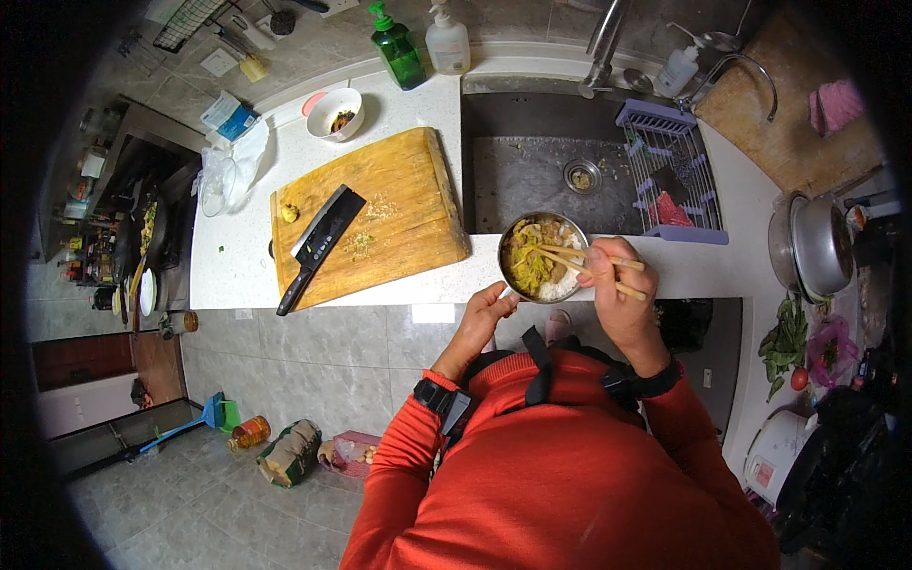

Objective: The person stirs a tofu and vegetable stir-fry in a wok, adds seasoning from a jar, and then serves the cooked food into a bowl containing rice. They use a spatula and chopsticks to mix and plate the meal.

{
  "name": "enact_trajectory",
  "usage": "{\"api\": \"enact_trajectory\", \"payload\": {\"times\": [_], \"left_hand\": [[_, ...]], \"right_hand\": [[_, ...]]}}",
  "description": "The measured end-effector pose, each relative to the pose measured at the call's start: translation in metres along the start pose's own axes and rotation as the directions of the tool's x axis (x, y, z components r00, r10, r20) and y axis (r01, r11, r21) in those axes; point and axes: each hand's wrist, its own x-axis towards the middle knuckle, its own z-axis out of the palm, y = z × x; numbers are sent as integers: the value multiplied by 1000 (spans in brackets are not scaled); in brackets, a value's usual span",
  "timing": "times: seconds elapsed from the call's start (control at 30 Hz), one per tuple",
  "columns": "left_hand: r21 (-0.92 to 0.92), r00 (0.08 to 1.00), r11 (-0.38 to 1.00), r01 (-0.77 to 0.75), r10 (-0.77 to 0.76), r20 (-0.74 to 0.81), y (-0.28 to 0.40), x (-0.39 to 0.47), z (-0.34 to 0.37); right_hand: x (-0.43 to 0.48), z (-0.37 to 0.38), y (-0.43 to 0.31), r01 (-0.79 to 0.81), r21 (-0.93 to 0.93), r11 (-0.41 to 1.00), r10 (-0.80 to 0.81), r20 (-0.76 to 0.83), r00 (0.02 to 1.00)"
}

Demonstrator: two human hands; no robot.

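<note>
My left hand grips the handle of a round metal bowl at the counter's front edge, just in front of the sink. White rice and yellow-green cooked vegetables with brownish pieces fill the bowl. Between the fingers of my right hand is a pair of wooden chopsticks, their tips in the vegetables. To the left lies a wooden cutting board, with a black-bladed cleaver, a small yellow piece of food and chopped bits on it.
Behind the bowl is the dark sink with a purple-edged drying rack at its right. A white bowl, green pump bottle and clear pump bottle stand at the back. Metal basins and a rice cooker are at right.
</note>
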Motion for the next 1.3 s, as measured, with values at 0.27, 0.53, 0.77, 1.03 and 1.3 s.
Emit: {"api": "enact_trajectory", "payload": {"times": [0.27,0.53,0.77,1.03,1.3], "left_hand": [[-12,999,1000,-29,29,27,-1,-1,-1],[-29,1000,1000,-5,5,9,-3,1,-1],[-19,1000,1000,-16,16,15,-5,1,-2],[-17,1000,1000,-7,7,-3,0,-1,0],[-10,1000,1000,-13,13,1,-1,-1,1]], "right_hand": [[-2,-10,-11,46,-112,993,-57,-104,993],[12,10,-2,-59,104,993,65,-58,996],[5,-17,-7,-202,169,965,196,52,979],[32,6,8,-263,203,943,283,-75,956],[20,-4,3,-216,131,967,219,-6,976]]}}
